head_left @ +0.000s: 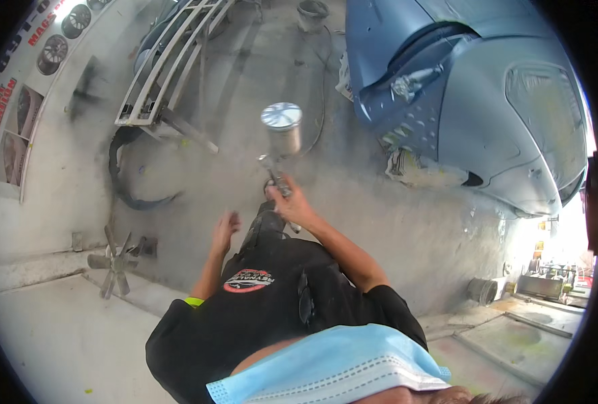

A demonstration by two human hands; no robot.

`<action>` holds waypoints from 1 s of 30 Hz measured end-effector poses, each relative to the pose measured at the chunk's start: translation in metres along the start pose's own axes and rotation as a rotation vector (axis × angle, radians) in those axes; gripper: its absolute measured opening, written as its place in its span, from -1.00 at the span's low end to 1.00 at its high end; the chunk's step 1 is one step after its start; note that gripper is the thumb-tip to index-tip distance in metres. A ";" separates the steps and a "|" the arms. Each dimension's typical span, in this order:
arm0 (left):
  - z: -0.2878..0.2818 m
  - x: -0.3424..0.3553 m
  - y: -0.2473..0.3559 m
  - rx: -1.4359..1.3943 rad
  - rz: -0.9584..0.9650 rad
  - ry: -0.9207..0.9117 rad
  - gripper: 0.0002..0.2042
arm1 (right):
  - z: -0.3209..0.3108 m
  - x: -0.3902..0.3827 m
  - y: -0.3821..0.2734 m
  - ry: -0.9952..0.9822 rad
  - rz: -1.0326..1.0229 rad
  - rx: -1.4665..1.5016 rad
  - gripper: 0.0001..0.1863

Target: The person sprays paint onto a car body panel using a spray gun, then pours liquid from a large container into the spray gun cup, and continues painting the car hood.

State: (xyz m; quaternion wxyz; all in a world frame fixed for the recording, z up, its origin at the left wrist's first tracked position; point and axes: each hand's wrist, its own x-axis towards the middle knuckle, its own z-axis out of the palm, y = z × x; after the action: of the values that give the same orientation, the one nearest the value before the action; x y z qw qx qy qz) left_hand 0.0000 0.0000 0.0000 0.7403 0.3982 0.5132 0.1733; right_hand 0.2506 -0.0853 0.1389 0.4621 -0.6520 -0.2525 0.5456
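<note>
My right hand grips the handle of a paint spray gun with a shiny metal cup on top, held out over the grey concrete floor. My left hand hangs beside my hip with the fingers loosely apart and nothing in it. A blue car body with masking paper on some parts sits to the upper right, well beyond the gun. My black shirt and a light blue face mask fill the lower middle of the view.
A metal grille frame leans at the upper left above a curved black part. A fan blade piece lies by the left kerb. A bucket stands at the top, a hose trailing from it. Posters line the left wall.
</note>
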 end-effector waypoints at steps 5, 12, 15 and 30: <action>0.109 0.062 0.178 -0.281 0.245 -0.142 -0.49 | 0.007 0.136 -0.031 -0.107 -0.585 -0.474 -0.50; 0.089 0.226 0.284 -0.196 0.043 -0.021 -0.78 | -0.014 0.305 -0.096 -0.311 -0.465 -0.521 -0.35; 0.074 0.285 0.325 -0.100 0.122 0.162 -0.85 | -0.050 0.375 -0.123 -0.340 -0.490 -0.632 -0.28; 0.070 0.574 0.428 0.190 -0.236 0.382 -0.85 | -0.336 0.804 -0.289 0.299 -0.220 -0.517 -0.68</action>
State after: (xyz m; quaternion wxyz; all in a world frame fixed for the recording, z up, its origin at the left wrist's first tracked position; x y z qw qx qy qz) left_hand 0.3648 0.6196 -0.0173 0.6041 0.3633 0.7009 0.1090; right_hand 0.8413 0.6034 0.0009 0.3693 -0.7897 -0.3810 0.3080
